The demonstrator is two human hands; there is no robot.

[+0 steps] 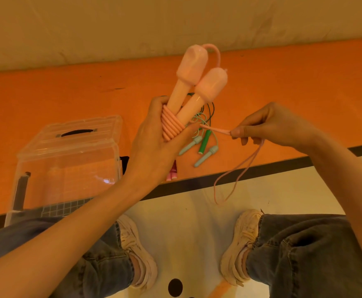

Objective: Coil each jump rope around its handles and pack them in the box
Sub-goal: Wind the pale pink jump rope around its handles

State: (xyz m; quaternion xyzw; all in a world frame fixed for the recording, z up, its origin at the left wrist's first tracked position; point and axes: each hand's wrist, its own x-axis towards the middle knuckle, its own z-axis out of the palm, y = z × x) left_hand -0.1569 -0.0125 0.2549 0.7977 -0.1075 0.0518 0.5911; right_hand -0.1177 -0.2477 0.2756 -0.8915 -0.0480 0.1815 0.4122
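A person sits looking down at their own two hands, raised above an orange floor mat (68,87). The left hand (154,138) grips a pair of pink jump rope handles (188,91) side by side, fingers curled round their lower ends, with the bulbous tops pointing up and away. Several neat turns of pink rope (172,125) are already wound around the handles just above the fingers. From these coils a stretch of rope runs taut to the right hand (270,125), which pinches it between thumb and fingertips. The rest of the rope hangs below that hand in a long loose loop.

On the mat behind the hands lies a tangle of other jump ropes (201,145) with pale green and dark green handles. To the left stands a clear plastic storage box (68,160), its lid with a black handle propped behind it. Jeans-clad legs and cream sneakers (137,250) show below.
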